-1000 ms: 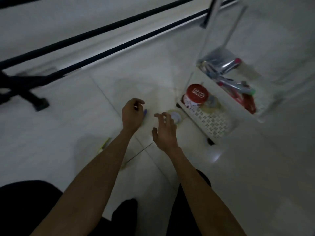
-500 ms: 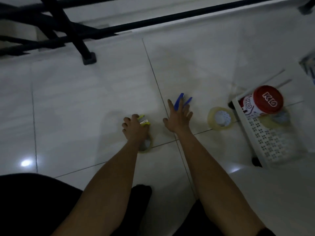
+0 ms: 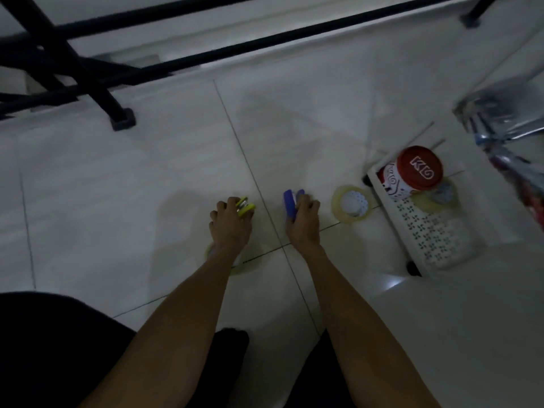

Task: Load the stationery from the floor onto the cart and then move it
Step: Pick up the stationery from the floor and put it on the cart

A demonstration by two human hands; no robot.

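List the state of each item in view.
yellow stapler: gripped by the left hand, at the floor
blue stapler: gripped by the right hand, at the floor
tape roll: flat on the floor beside the cart, untouched
second tape roll: flat on the floor, partly under the left arm
red-lidded can: on the cart's lower tray, lid on

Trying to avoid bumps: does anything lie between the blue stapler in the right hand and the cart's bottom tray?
Yes: a tape roll lies on the floor between the blue stapler and the cart's bottom tray.
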